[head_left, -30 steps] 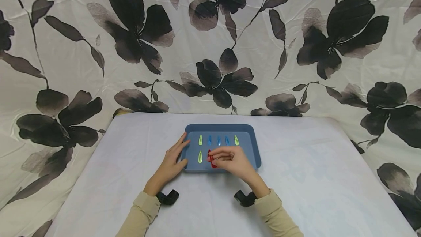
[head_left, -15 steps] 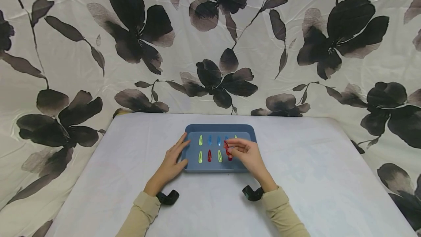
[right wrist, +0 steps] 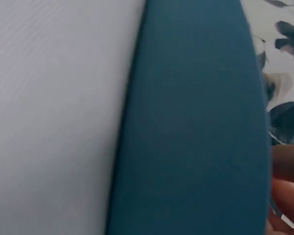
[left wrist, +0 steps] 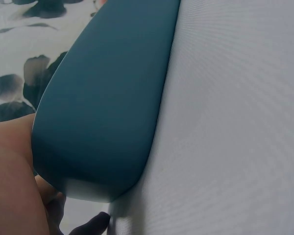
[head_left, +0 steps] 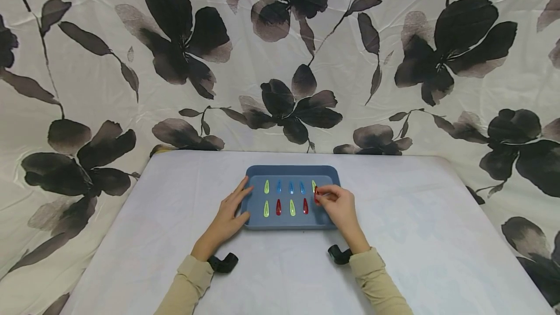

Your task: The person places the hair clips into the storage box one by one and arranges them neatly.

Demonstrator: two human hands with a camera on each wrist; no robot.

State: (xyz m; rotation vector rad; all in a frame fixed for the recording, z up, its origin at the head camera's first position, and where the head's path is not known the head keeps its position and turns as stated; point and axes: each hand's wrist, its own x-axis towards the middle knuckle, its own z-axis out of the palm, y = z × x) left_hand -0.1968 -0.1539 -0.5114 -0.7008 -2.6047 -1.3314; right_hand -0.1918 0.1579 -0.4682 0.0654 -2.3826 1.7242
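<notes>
My right hand [head_left: 339, 204] pinches a red snap hair clip [head_left: 316, 195] between thumb and fingers, just in front of the green clip [head_left: 313, 184] at the back right of the blue tray [head_left: 288, 169]. Whether more clips are in that hand cannot be seen. My left hand [head_left: 227, 215] rests against the tray's left edge, fingers straight. In the tray's front row lie a green clip [head_left: 266, 208], a red clip [head_left: 278, 207], another green clip [head_left: 292, 207] and another red clip [head_left: 305, 206]. Both wrist views show mostly the tray's outer wall [left wrist: 103, 98].
The back row also holds a green clip [head_left: 267, 186] at its left end and three blue clips, the middle one [head_left: 290, 187] among them. A white cloth [head_left: 428, 237] covers the table. Behind it hangs a floral curtain [head_left: 367, 77].
My right hand has moved rightward along the front row, holding red. A red clip under its fingers half a second ago now lies uncovered in the tray. The left hand stays put.
</notes>
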